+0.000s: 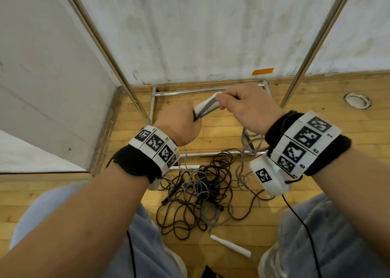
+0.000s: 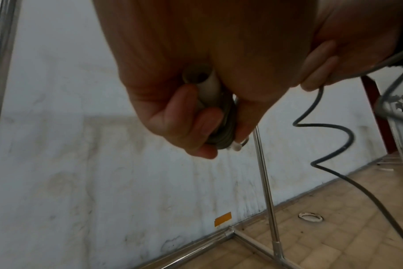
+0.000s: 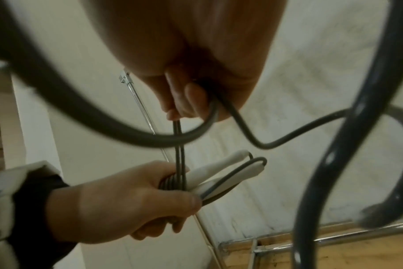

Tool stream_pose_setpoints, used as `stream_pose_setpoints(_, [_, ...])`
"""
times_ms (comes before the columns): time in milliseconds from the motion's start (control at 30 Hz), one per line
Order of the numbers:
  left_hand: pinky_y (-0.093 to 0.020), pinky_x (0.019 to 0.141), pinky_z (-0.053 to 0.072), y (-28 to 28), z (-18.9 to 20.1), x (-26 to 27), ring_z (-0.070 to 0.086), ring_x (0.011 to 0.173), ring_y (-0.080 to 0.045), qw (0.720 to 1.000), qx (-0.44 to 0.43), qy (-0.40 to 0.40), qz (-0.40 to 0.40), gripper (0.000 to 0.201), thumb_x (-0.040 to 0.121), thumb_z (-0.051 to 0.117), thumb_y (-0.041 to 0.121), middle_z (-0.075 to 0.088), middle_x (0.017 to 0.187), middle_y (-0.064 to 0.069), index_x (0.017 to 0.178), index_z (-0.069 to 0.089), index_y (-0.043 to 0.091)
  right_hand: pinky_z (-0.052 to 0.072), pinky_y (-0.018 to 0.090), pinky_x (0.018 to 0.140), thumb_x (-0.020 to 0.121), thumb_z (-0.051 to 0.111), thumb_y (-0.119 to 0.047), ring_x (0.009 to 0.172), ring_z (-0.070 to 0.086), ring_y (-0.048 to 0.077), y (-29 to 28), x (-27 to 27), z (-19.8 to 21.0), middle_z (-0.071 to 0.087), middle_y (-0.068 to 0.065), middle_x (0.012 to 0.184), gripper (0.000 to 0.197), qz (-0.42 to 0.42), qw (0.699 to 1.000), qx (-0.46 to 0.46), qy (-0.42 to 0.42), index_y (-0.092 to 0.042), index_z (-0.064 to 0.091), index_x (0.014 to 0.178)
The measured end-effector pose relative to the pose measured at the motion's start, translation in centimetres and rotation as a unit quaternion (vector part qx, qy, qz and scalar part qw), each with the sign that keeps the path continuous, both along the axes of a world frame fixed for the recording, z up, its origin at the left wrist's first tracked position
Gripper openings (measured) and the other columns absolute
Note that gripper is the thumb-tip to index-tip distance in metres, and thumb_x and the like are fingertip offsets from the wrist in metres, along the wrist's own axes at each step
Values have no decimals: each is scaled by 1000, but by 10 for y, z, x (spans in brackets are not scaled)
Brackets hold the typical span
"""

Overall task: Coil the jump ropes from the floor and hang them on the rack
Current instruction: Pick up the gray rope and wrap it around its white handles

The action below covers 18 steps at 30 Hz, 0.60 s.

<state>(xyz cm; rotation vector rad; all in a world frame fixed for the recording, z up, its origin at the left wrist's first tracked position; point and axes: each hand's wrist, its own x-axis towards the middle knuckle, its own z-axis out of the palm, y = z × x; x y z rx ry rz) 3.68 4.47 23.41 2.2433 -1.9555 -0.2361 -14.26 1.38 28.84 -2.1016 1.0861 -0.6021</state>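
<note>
My left hand (image 1: 185, 123) grips the two white handles (image 1: 207, 106) of a grey jump rope, with turns of grey cord wound round them (image 3: 175, 182). My right hand (image 1: 242, 106) pinches the grey cord (image 3: 179, 138) just above the handles and holds it taut. Slack grey cord (image 1: 249, 142) hangs from the right hand down to the floor. A tangle of dark brown and grey ropes (image 1: 200, 195) lies on the wooden floor between my knees. One loose white handle (image 1: 231, 246) lies near my right foot, another white handle (image 1: 185, 167) sits under my left wrist.
The metal rack's base frame (image 1: 209, 90) stands on the floor against the white wall, its uprights (image 1: 101, 45) rising left and right (image 1: 316, 43). Orange tape (image 1: 262, 71) marks the wall. A round floor fitting (image 1: 356, 100) sits at right. A white partition closes the left side.
</note>
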Motion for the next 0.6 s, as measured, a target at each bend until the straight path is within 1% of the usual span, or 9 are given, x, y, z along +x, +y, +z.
stream_pose_setpoints(100, [-26,47,26,7,-1,-4,44,57,-9,999,8,17,-40,21,91,52,36,49,69,8,78,38,29,31,13,47,97,48,-32,45,40,4,-6,-2,-6,38,-8,50,35,-28,998,-51,30,-10,63,74])
stream_pose_setpoints(167, [-26,48,27,10,0,-6,46,58,-8,997,8,27,-67,16,91,52,34,50,68,9,81,42,28,31,14,48,96,47,-36,50,38,9,-12,-5,-10,40,-3,54,38,-40,995,-75,58,-11,60,71])
stream_pose_setpoints(233, [-26,48,28,12,3,-6,47,59,-8,996,9,24,-88,11,90,53,34,51,67,10,84,46,28,31,13,48,95,48,-40,49,35,11,-19,-8,-13,37,-2,53,43,-55,993,-84,69,-13,53,62])
stream_pose_setpoints(333, [-26,49,28,14,10,-6,47,58,-9,991,3,50,-125,10,87,56,33,50,64,9,86,52,24,30,14,42,93,51,-44,42,38,10,-29,-14,-12,38,-4,49,43,-65,996,-36,59,-10,61,69])
stream_pose_setpoints(400, [-27,50,28,14,18,-7,46,55,-11,985,-8,89,-150,15,81,57,35,49,59,7,84,57,20,31,16,44,92,51,-48,45,46,7,-37,-21,-10,47,-5,49,39,-50,996,7,68,-19,61,67])
stream_pose_setpoints(467, [-28,50,32,15,28,-8,45,52,-13,979,-17,120,-166,20,74,54,37,46,54,6,79,60,19,36,25,50,91,50,-51,52,48,20,-43,-27,-6,52,4,56,41,-25,996,52,73,-22,58,62])
stream_pose_setpoints(500, [-29,50,34,14,32,-8,45,51,-14,976,-19,131,-173,20,72,53,38,46,53,6,77,60,20,36,25,52,91,50,-51,49,42,19,-45,-30,-4,45,5,54,45,-8,995,77,63,-20,53,58])
stream_pose_setpoints(567, [-32,51,38,16,39,-11,47,54,-17,970,-26,153,-185,17,71,54,37,48,55,5,77,61,23,37,15,49,92,48,-50,42,33,9,-47,-34,-2,36,-5,49,49,15,993,115,35,-18,44,55])
stream_pose_setpoints(600, [-33,53,38,17,42,-13,47,55,-18,967,-30,173,-184,12,71,55,37,49,57,5,75,59,27,36,11,47,92,48,-49,41,34,6,-47,-34,-2,37,-8,48,48,20,990,135,14,-18,45,55])
